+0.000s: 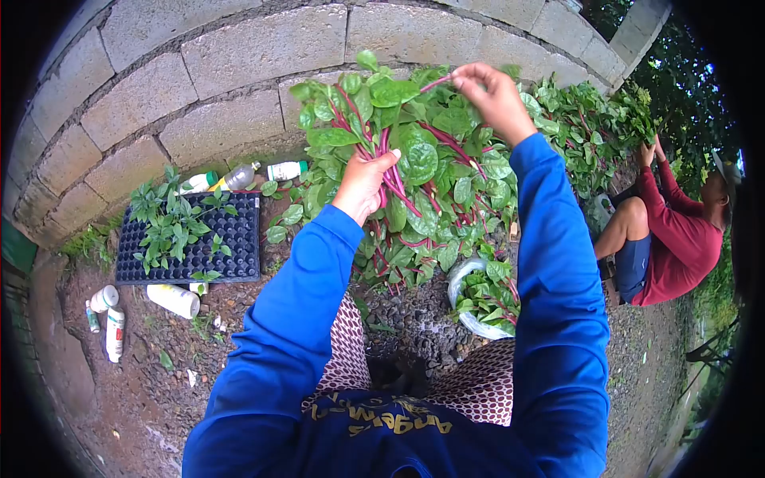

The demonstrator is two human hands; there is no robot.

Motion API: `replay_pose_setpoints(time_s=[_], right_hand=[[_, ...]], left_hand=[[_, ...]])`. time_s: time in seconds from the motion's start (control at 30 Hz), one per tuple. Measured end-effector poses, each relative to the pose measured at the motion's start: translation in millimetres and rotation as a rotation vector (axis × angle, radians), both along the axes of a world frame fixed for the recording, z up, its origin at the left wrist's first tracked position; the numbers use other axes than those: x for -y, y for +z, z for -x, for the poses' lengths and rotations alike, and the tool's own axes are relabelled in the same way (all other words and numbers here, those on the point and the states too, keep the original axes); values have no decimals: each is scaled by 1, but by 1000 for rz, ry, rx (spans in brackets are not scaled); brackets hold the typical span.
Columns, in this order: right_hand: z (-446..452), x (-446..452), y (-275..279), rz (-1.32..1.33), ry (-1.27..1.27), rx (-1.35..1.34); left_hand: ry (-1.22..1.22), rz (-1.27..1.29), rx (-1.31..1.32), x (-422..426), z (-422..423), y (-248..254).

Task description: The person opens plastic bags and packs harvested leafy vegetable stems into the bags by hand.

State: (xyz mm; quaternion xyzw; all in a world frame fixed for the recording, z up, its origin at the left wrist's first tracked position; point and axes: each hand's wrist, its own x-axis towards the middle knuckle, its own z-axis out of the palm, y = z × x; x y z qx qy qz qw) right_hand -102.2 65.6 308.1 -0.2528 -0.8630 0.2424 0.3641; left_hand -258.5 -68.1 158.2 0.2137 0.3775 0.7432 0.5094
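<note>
My left hand (pixel 366 185) is closed around a bunch of Malabar spinach (pixel 417 155), with green leaves above the fist and cut red-purple stems below it. Up and to the right, my right hand (pixel 496 97) pinches the end of a red stem (pixel 436 83) between thumb and fingertips. That stem reaches toward the bunch's leaves; whether it is part of the bunch I cannot tell. Under and behind both hands spreads a large heap of the same leafy stems (pixel 458 191). A clear plastic bag (pixel 457 291) with cut leafy tips in it lies below the heap.
A concrete block wall (pixel 263 60) curves behind the heap. On the left, a black seedling tray (pixel 243 239) holds several seedlings, with plastic bottles (pixel 173 300) around it. At right, a person in a red shirt (pixel 685 247) squats, hands at the greens. Gravelly soil (pixel 183 382) covers the ground.
</note>
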Motion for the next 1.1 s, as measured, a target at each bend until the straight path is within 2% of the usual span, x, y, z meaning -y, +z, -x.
replay_pose_setpoints(time_s=[0.03,0.1,0.17,0.23,0.43,0.47,0.57,0.6,0.63,0.7,0.77,0.8,0.83,0.97,1.03,1.1], right_hand=[[1,22,-11,-108,49,85],[0,59,-32,-126,-156,312],[1,65,-66,-74,-193,262],[4,72,-80,-5,-189,79],[1,73,-90,-307,-179,-321],[0,67,-90,-316,-63,-375],[-16,104,-84,889,350,-531],[-23,105,-95,877,426,-413],[-25,112,-105,929,437,-419],[-35,129,-113,1017,366,-394],[-51,141,-124,929,375,-99],[-61,142,-120,957,450,389],[-66,145,-119,915,693,759],[-78,128,-78,306,451,609],[-65,79,-56,354,-48,293],[-48,58,-26,-135,-361,421]], left_hand=[[3,-13,53,-3,3,0],[4,-35,157,-7,5,0],[-31,-68,175,-2,2,6],[-62,-94,189,0,0,8],[-31,-57,315,-10,3,-4],[-43,-42,352,-8,2,-1],[-52,3,386,-9,4,1],[-49,13,394,-8,3,6],[-46,24,403,-6,3,9],[-34,23,335,-5,16,-2],[51,46,358,-5,25,-2],[91,53,346,-6,32,-4],[126,46,294,-6,37,-5],[243,-18,149,-7,42,-12],[269,-88,58,-9,35,-11],[260,-67,75,-5,23,-4]])
